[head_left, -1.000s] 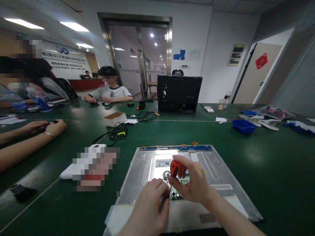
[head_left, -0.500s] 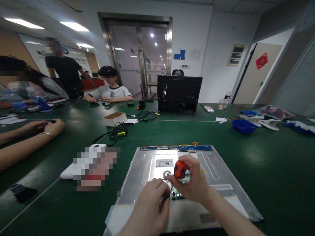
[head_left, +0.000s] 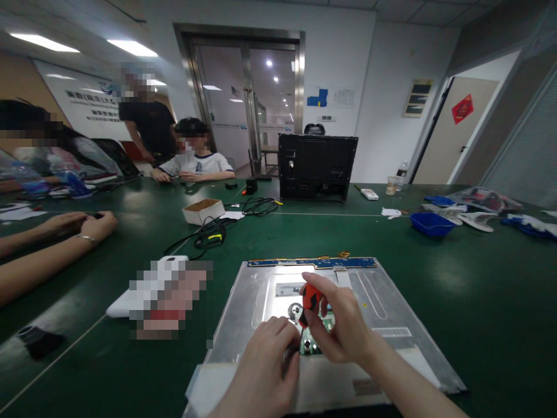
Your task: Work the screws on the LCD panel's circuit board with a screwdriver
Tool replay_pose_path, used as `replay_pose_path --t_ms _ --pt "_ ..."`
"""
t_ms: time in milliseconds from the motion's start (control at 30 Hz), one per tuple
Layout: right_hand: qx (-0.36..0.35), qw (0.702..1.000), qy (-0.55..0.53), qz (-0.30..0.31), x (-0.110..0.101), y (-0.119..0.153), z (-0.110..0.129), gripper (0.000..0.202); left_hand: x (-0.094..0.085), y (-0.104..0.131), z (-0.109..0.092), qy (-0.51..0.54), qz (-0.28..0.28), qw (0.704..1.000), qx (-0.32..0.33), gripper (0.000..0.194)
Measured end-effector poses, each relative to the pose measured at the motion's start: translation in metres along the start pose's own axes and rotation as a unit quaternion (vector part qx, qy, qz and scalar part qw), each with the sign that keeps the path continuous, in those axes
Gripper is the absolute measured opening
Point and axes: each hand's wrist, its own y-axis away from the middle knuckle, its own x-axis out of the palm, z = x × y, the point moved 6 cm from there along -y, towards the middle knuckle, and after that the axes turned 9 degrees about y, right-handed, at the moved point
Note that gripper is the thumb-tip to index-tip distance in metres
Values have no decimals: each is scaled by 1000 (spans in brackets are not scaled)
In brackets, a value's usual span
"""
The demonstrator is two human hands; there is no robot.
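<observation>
Over the circuit board point(head_left: 308, 347), right hand point(head_left: 346, 325) pinches the screwdriver point(head_left: 310, 298), probably light and stiff, best held by its handle; left hand point(head_left: 270, 359) curls, grip unclear

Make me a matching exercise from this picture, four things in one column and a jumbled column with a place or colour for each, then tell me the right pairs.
Things:
1. Screwdriver
2. Tray
3. Open box
4. Metal panel

Places or colours:
A. Beside black cables
B. Lying beneath the left hand and right hand
C. Blue
D. Held in the right hand

Right pairs: 1-D, 2-C, 3-A, 4-B
</observation>
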Motion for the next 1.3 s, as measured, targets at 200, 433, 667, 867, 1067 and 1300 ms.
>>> replay_pose_path --t_ms 200,433,667,867,1067,1300 --pt "6 999 29 -22 -1 -1 1 53 2 -1 1 6 12 1000 -6 16" --pt "2 998 50 -45 -2 -2 3 37 1 0 2 7 8 1000 2 17" --pt "-3 999 38 -33 -1 -1 1 38 2 1 3 0 -4 1000 0 16" --pt "-9 1000 2 -18 -2 0 4 51 -1 0 -1 -1 -8 1000 12 17" --pt "-5 1000 7 -19 -1 0 1 53 0 1 0 3 -3 1000 12 17" --pt "-4 999 21 -43 -1 -1 2 45 -2 -1 -2 3 -3 1000 7 17"
